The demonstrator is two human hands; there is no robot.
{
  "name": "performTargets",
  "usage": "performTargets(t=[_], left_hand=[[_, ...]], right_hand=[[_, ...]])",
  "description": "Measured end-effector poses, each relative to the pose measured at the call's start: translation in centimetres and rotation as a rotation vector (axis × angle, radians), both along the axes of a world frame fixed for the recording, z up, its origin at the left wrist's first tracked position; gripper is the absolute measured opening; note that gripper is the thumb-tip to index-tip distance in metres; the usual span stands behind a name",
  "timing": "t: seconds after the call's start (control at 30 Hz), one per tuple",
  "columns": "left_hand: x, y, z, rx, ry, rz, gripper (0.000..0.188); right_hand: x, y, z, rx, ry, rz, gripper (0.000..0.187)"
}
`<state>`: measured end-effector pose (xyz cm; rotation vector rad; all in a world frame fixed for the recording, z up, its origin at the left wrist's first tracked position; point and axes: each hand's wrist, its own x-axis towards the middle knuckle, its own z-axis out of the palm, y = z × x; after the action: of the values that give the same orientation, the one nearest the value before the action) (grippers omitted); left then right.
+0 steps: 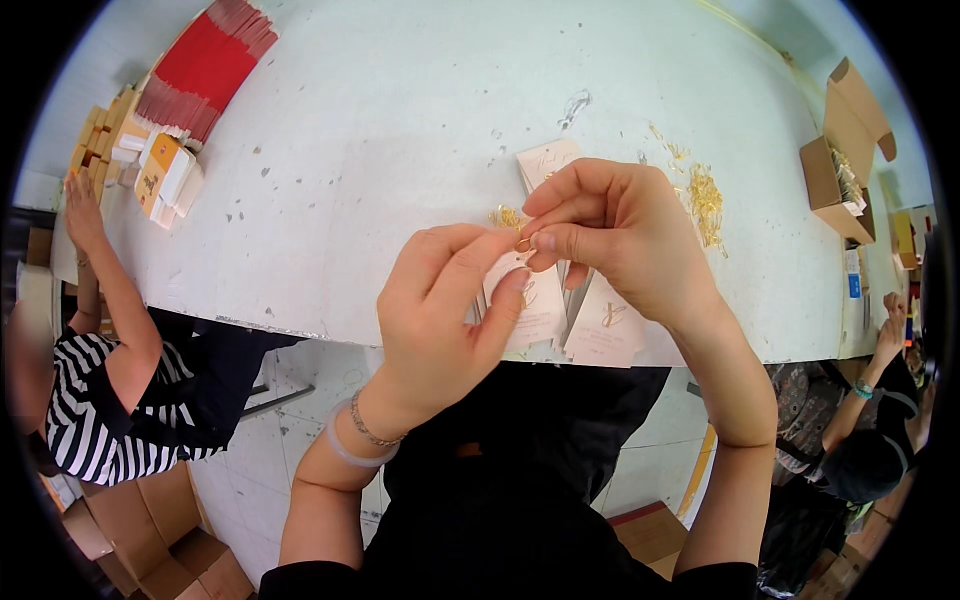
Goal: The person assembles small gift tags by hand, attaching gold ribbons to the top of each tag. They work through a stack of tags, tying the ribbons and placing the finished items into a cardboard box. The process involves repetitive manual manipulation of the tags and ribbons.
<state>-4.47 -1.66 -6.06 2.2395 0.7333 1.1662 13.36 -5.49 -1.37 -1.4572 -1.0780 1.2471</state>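
Note:
Over the near part of the table, my left hand (430, 305) and my right hand (625, 235) meet fingertip to fingertip. A small gold ring-shaped piece (524, 245) is pinched between them; its exact kind is too small to tell. Below my fingers lie pale printed cards, one stack (538, 318) under my left hand and another card (608, 322) with a gold looped piece on it under my right wrist. Past my fingertips are a little heap of gold pieces (506, 217) and another card stack (545, 160), partly hidden by my right hand.
Loose gold pieces (706, 205) lie scattered right of my right hand. A clear plastic scrap (575, 108) rests farther back. An open cardboard box (835, 190) stands at right; red packets (208, 70) and small boxes (165, 180) at left. Co-workers sit on both sides.

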Motion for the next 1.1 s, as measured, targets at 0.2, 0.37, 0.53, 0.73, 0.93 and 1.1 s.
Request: performTargets(t=[0.2, 0.37, 0.53, 0.73, 0.93, 1.1], left_hand=[[0.9, 0.7, 0.5, 0.03, -0.029, -0.002, 0.017], [1.6, 0.9, 0.7, -0.062, -0.035, -0.023, 0.013], [2.4, 1.9, 1.0, -0.419, -0.16, -0.15, 0.006], [4.6, 3.7, 2.2, -0.331, -0.023, -0.246, 0.013], [6.8, 5.5, 2.8, 0.058, 0.059, -0.223, 0.009], [8.4, 6.3, 1.8, 0.107, 0.089, -0.222, 0.011]], right_hand=[[-0.1, -0.9, 0.5, -0.036, -0.021, -0.054, 0.014], [0.1, -1.4, -0.1, 0.096, -0.17, -0.073, 0.01], [0.9, -1.4, -0.8, 0.166, -0.239, -0.084, 0.016], [2.9, -0.6, -0.9, 0.271, -0.248, -0.152, 0.017], [4.5, 0.4, -1.7, 0.311, -0.221, -0.201, 0.018], [5.7, 0.9, -3.4, 0.29, -0.128, -0.215, 0.022]])
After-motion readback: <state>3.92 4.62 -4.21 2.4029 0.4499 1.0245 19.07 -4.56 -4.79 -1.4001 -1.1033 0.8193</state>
